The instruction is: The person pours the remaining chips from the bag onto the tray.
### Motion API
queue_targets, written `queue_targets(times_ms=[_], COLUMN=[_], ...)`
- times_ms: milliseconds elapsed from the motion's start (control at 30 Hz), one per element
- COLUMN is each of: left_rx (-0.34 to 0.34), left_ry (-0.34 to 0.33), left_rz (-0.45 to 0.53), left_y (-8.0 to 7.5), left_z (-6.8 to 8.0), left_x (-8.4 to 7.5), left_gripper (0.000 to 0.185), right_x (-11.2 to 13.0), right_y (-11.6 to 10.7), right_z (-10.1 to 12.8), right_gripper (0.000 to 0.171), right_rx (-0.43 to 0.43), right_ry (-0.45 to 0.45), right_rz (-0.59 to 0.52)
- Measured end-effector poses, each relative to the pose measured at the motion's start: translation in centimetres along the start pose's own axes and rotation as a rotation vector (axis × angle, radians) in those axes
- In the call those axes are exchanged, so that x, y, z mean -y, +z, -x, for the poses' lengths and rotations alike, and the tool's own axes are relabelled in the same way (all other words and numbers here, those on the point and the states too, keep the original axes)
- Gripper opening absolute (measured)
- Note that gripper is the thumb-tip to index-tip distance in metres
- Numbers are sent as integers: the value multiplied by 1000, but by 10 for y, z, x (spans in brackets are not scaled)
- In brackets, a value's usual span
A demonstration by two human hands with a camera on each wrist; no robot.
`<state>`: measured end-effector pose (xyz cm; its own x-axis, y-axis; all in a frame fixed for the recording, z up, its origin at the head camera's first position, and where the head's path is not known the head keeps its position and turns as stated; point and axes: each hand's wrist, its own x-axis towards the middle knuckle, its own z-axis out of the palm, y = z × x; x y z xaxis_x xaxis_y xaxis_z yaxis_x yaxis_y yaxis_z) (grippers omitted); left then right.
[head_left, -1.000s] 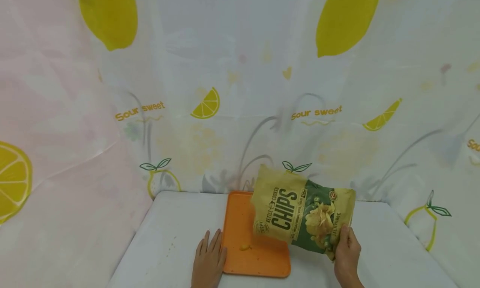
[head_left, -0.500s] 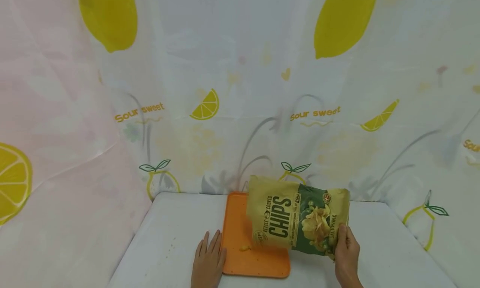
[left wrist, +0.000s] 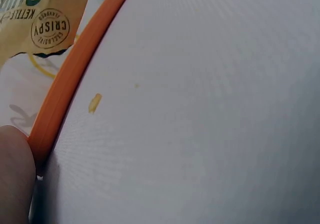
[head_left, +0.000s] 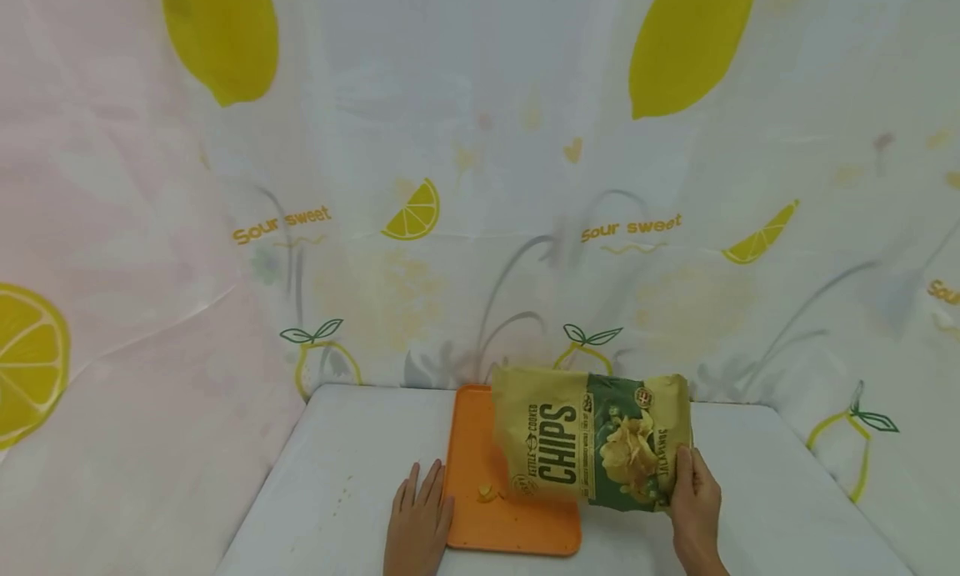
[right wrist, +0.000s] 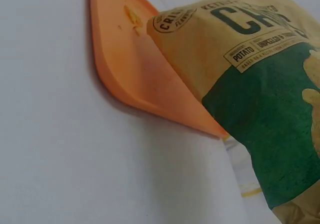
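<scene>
One chip bag (head_left: 592, 438), lower centre, pinched by your right hand (head_left: 693, 509) over the orange tray (head_left: 472, 443); your left hand (head_left: 417, 522) lies flat, fingers straight, touching the tray's edge.

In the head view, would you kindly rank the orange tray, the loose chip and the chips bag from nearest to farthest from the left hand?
From the left hand:
1. Orange tray, touching its fingers on the right.
2. Loose chip, on the tray, further right.
3. Chips bag, farthest right, gripped by the right hand.

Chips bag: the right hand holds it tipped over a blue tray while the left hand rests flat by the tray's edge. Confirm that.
Wrong colour. The tray is orange, as the head view shows. Otherwise right: the right hand holds the chips bag tipped over it, the left hand flat at its edge.
</scene>
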<state>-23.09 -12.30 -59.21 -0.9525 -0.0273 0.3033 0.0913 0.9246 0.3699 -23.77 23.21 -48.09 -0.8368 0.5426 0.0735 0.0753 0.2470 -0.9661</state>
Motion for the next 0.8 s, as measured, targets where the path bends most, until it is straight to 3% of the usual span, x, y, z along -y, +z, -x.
queue_targets(times_ms=[67, 233, 333, 500, 667, 800], left_rx=[-19, -32, -13, -7, -11, 5], left_ry=[10, 23, 7, 9, 8, -3], left_rz=[-5, 2, 19, 17, 15, 19], left_y=[0, 0, 0, 1, 1, 3], left_z=[1, 0, 0, 1, 0, -2], left_x=[1, 2, 2, 1, 1, 1], left_gripper=[52, 52, 52, 52, 52, 53], right_x=[0, -3, -4, -6, -6, -5], right_y=[0, 1, 0, -1, -2, -3], right_z=[0, 0, -2, -3, -5, -6], right_gripper=[47, 40, 41, 44, 44, 43], right_rx=[15, 1, 9, -4, 8, -5], right_ry=[4, 33, 27, 74, 55, 87], right_rz=[9, -120, -89, -171, -105, -164])
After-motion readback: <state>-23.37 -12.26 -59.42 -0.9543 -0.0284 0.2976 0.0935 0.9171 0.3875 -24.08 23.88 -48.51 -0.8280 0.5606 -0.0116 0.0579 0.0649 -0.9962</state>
